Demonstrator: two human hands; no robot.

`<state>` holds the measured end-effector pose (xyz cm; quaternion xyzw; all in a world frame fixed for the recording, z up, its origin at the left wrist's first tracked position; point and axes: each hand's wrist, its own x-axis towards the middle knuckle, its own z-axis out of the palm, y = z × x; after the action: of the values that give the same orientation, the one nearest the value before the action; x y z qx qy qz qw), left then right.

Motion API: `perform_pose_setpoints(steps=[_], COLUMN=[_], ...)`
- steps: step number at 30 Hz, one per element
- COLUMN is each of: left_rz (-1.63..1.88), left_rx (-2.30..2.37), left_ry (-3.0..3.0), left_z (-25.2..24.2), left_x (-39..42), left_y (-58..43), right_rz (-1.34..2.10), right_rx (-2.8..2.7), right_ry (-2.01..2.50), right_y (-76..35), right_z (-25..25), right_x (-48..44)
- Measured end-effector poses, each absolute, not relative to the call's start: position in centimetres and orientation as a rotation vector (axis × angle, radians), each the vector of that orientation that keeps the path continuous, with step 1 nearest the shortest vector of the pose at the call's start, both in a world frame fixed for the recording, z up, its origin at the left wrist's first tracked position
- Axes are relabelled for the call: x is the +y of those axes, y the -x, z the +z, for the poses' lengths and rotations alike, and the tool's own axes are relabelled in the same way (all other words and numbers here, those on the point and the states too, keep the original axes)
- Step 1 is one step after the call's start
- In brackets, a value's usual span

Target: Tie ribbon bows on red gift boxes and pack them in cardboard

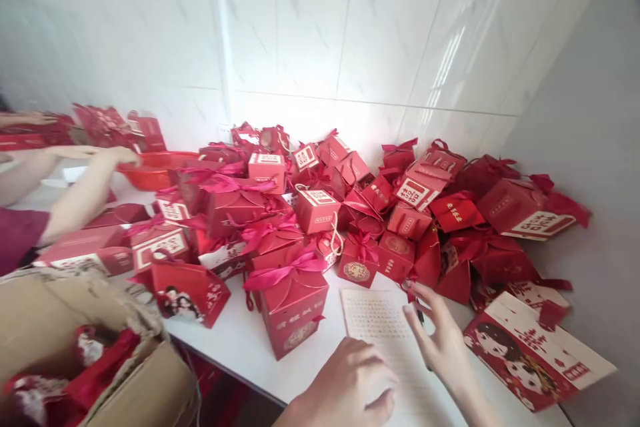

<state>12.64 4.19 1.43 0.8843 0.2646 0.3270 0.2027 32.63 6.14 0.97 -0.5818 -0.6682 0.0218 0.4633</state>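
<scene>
My left hand (347, 380) is over the table's front edge with its fingers loosely curled; no object shows in it. To its right, my right hand (443, 333) is open, thumb and forefinger apart, above a lined sheet of paper (377, 313) covered in small handwriting. A dark pen (429, 365) shows partly behind the right hand, which hides most of it. Just left of the paper stands a red gift box (295, 313) with a pink ribbon bow. A flat red and white gift bag (537, 353) with cartoon figures lies right of my right hand.
Many red gift boxes (320, 210) are heaped along the tiled wall (300, 33). At lower left stands an open cardboard box (160, 380) with red packages inside. Another person's arm (85, 183) reaches in at left, near a red plastic basin (150, 177). A grey surface (590, 147) rises at right.
</scene>
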Motion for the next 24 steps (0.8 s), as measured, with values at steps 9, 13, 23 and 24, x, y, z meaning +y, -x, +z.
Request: perform_pose_setpoints(steps=[9,13,23,24], left_rz=[1.31,1.456,1.21,1.164], left_rx=[1.072,1.235,0.821,0.861], left_ry=[-2.234,-1.991,-1.339,-1.318], left_z=[6.8,8.5,16.8,17.7], left_x=[-2.5,-3.5,-5.3,-5.7], left_y=[-0.2,3.8,5.6,5.3], right_rz=[0.024,0.198,1.789,1.91], right_rx=[-1.725,-1.681,-1.14,-1.082], right_ry=[1.294,1.196,0.637,0.627], right_y=[-12.9,-12.9,-15.8,-15.6], right_z=[6.8,7.8,15.4,15.8], right_x=[3.7,3.1,-2.7,-3.0])
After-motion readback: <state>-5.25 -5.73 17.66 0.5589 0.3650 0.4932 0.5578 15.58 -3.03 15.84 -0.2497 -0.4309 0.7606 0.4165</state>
